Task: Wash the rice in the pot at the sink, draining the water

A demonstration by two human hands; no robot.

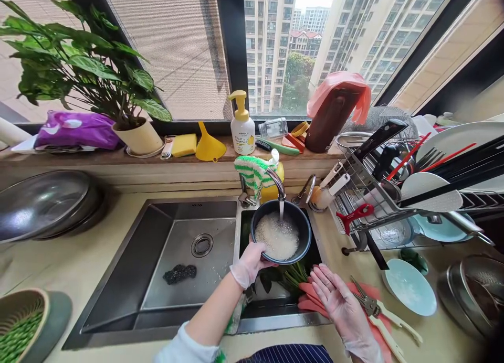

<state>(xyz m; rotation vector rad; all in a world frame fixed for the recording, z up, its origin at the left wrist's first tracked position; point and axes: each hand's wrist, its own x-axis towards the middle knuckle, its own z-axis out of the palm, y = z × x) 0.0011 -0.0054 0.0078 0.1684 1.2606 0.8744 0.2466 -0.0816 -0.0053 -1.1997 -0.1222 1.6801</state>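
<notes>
Left hand [249,266] gripping the near rim of the pot [281,232], fingers closed on it, holding it steady under the tap [277,183] over the sink [165,258] so the stream lands on the rice [277,238]. Right hand [339,300] open, holding nothing, hovering palm-up at the sink edge, just beside scissors [374,311] on the surface [79,258]. Dish rack [378,190] close by, right of the tap.

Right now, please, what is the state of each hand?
Left hand: closed on the rim of the dark pot under the tap.
Right hand: open, holding nothing.
</notes>
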